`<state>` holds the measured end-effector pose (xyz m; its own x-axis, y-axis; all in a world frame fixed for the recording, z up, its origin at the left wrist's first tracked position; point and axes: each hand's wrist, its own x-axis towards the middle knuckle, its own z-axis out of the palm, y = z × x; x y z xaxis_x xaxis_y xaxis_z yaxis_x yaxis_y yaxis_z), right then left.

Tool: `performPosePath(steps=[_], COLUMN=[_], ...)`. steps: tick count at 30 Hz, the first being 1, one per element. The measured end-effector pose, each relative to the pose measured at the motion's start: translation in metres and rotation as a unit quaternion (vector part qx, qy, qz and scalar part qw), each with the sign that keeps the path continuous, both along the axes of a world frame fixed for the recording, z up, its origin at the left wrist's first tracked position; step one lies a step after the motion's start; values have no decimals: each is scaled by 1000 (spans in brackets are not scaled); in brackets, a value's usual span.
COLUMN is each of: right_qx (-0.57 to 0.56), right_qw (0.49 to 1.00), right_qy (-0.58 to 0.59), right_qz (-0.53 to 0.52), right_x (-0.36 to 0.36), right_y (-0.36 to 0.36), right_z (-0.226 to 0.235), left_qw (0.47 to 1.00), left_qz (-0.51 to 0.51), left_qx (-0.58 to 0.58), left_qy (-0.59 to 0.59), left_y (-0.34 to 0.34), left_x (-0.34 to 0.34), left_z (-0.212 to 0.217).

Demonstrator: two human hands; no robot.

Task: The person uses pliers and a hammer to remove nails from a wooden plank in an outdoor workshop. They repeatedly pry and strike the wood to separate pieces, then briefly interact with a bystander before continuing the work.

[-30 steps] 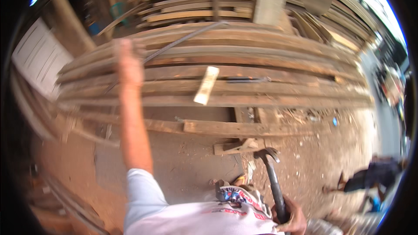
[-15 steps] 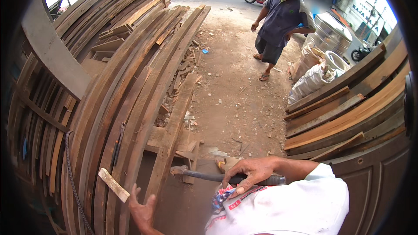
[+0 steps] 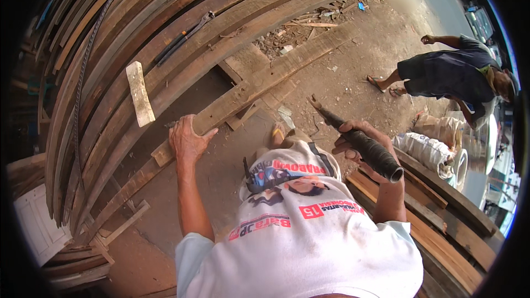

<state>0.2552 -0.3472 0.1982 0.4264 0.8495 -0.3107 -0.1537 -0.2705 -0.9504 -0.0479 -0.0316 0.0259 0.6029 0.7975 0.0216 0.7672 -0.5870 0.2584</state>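
Our hands at a stack of long dark wooden planks (image 3: 182, 27).
Our left hand (image 3: 186, 139) presses flat, grip released, steadying a long brown plank (image 3: 243, 96); our right hand (image 3: 361, 146) clenches a black-handled claw hammer (image 3: 353, 138) raised beside it.

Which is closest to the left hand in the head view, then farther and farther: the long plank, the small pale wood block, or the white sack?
1. Long plank: the left hand rests on it.
2. Small pale wood block: up and left, lying on the stacked boards.
3. White sack: far right, beyond the hammer-holding right hand.
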Motion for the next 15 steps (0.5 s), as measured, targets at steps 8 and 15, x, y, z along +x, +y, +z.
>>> performPosePath(steps=[8, 15], right_qx=[18, 351], right_qw=[903, 933], right_qy=[-428, -8], right_qz=[42, -72], right_x=[82, 99], right_y=[71, 152], right_z=[16, -36], left_qw=[998, 994], left_qz=[4, 16], left_qx=[63, 101], left_qy=[-27, -37], left_y=[-12, -19], left_x=[-16, -9], left_z=[-16, -23])
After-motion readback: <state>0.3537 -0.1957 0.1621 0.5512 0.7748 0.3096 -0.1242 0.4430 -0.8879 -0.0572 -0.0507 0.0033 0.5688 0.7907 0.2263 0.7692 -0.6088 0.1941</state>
